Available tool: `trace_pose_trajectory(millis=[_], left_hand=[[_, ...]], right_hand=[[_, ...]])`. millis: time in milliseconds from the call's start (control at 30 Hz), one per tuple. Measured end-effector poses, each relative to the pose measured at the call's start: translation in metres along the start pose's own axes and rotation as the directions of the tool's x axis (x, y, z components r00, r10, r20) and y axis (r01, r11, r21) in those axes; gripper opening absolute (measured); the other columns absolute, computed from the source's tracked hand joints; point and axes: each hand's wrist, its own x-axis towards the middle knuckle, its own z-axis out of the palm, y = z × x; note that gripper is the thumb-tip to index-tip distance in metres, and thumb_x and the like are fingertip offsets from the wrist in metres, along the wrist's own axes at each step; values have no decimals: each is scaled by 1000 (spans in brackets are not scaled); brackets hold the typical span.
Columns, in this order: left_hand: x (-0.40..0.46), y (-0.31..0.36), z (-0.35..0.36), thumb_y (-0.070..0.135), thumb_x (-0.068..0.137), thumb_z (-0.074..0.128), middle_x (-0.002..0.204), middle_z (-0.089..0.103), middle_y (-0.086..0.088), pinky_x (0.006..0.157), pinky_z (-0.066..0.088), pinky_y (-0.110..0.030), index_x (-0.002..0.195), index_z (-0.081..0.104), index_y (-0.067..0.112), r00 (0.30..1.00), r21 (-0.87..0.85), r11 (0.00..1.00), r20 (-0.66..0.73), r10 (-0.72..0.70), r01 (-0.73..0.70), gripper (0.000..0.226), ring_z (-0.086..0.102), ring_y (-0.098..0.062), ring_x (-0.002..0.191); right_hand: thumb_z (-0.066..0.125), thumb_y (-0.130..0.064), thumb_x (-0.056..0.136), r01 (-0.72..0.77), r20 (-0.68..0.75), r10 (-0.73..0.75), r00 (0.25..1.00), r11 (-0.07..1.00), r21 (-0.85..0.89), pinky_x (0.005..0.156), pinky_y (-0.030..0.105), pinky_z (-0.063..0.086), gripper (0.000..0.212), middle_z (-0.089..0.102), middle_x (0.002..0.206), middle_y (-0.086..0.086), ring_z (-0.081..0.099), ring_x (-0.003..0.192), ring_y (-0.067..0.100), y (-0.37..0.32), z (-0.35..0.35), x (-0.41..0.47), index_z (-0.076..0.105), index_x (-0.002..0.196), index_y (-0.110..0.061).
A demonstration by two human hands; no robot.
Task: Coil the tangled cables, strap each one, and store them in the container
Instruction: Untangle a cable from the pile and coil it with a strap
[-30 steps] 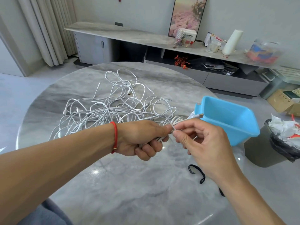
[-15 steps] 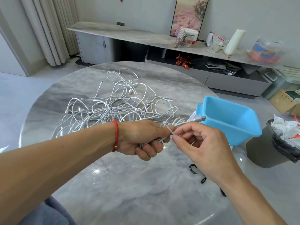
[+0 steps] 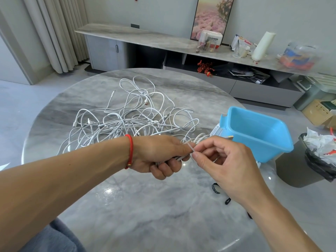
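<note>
While the left hand (image 3: 160, 155) has its grip curled around a small coiled cable (image 3: 198, 140) above the round desk (image 3: 145, 215), the right hand (image 3: 223, 160) pinches a thin white tie (image 3: 189, 147) at the coil between thumb and forefinger. Behind them lies the tangled pile of white cables (image 3: 131, 122). A blue container (image 3: 258, 142) sits at the desk's right edge, and black straps (image 3: 216, 189) lie near the right wrist.

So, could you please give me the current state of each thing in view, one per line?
left hand: grips coiled white cable
right hand: pinches thin white strap
coiled white cable: bunched, strap not visibly fastened
thin white strap: pulled across coil
cable pile: tangled on table
blue container: upright, no cables visible inside
black straps: loose on table
waste bin: full of paper
</note>
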Motion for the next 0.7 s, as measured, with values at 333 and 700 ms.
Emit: trace_pose_trajectory(millis=[333,700], left_hand=[[2,-5,13,52,102,40,64,51,-2,39,40,-20,79,45,18,964,528,849,-219,150,-13,41,44,-10,39],[9,-10,28,39,107,35,67,38,10,67,34,-26,117,51,21,930,894,448,-169,326,6,26,42,-12,59]], right_hand=[[82,-22,88,-29,14,29,999,999,23,56,13,46,17,72,71,-14,66,58,9,6,7,-1,70,91,-33],[73,-22,94,-111,52,106,993,988,107,57,18,47,11,70,67,-10,61,56,6,5,12,2,73,84,-27]])
